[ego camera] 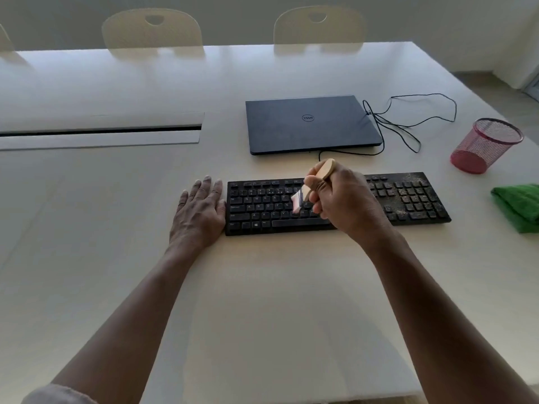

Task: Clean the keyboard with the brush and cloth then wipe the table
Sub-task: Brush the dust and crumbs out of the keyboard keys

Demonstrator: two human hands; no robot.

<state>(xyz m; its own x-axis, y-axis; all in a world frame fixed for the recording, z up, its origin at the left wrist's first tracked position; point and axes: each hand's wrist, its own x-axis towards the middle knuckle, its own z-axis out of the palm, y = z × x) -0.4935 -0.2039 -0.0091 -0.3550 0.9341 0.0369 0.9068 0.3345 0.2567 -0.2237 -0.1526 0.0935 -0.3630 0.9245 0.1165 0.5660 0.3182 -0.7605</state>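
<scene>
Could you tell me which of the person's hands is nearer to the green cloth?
Right. The right hand grips the brush over the keyboard's middle, partway toward the green cloth; the left hand lies flat beyond the keyboard's opposite end.

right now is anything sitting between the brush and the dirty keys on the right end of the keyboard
Nothing visible does. The brush, gripped in the right hand, works the middle of the keyboard. Only that hand covers the keys between it and the dusty number pad. The green cloth and pink mesh cup sit off to the right.
</scene>
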